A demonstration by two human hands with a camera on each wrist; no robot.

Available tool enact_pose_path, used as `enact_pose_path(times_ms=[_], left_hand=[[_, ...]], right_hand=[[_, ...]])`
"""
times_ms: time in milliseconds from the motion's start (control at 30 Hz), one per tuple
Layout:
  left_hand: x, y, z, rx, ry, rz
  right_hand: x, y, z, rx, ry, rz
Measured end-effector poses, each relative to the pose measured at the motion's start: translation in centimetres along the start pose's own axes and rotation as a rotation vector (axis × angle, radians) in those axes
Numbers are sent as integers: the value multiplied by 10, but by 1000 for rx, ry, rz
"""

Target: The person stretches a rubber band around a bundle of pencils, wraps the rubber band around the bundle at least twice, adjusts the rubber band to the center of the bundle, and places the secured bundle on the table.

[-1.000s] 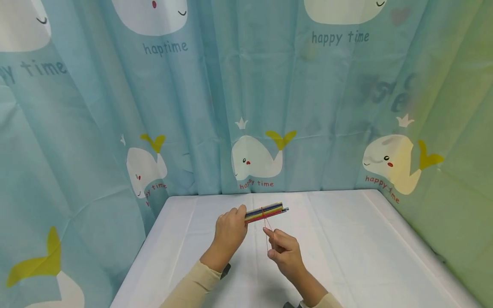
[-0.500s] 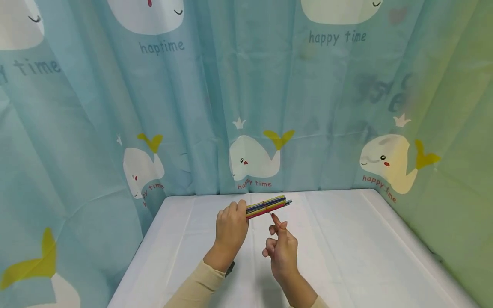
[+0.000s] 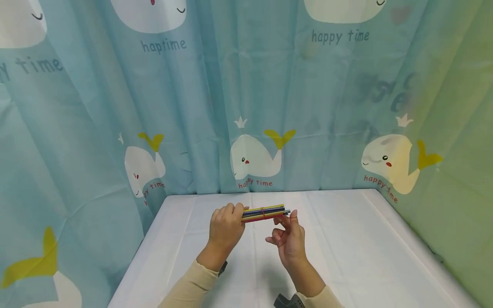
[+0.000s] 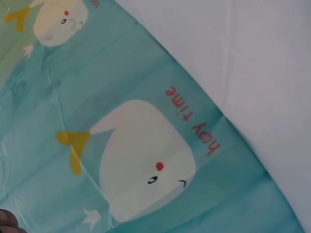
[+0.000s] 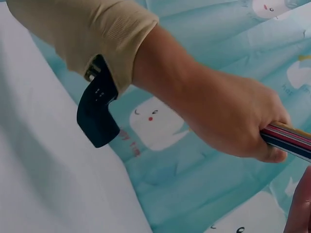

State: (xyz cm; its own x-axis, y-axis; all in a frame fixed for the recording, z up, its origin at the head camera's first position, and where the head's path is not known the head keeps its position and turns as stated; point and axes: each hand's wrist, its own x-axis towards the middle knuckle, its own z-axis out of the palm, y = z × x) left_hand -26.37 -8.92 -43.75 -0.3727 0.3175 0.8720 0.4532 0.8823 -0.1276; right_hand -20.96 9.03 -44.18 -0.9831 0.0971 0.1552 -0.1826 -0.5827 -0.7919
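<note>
Above the table (image 3: 346, 256), the left hand (image 3: 226, 226) curls its fingers round the bundle of coloured sticks (image 3: 254, 214); the right hand (image 3: 291, 244) has partly bent fingers at its far end, grip unclear. Only the head view shows the red band (image 3: 263, 212). The curtain (image 3: 200, 107) reads "happy time".

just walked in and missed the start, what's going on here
A person's left hand grips one end of a bundle of thin coloured sticks, perhaps pencils, above a white table. A red band already circles the bundle partway along its exposed length. The right hand is at the other end; whether it pinches the sticks or merely touches them is hard to tell.
</note>
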Motion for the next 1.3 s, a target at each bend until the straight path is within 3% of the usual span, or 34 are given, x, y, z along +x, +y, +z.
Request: enact_pose_path(times_ms=[267,367,533,700,833,967,1067,1300], left_hand=[[-1,-7,-4,-26,-3,41],[0,-11,-4,-26,24,79],[1,-18,-4,-19,59,177],[0,-24,-6,-20,17,261],[-3,-26,-7,-9,-16,280],[-3,-25,-8,-6,-76,286],[-1,-23,-8,-25,-110,316],[-1,-24,-8,-41,-131,367]], right_hand=[[-2,-6,2,37,-60,-22],[-1,-7,-1,15,-84,-25],[2,-9,-7,-139,-98,-33],[10,-15,-12,-345,-116,65],[15,-22,-16,-561,-190,131],[20,-28,-18,-751,-258,99],[24,-31,-16,-792,-315,112],[30,-31,-23,-731,-536,280]])
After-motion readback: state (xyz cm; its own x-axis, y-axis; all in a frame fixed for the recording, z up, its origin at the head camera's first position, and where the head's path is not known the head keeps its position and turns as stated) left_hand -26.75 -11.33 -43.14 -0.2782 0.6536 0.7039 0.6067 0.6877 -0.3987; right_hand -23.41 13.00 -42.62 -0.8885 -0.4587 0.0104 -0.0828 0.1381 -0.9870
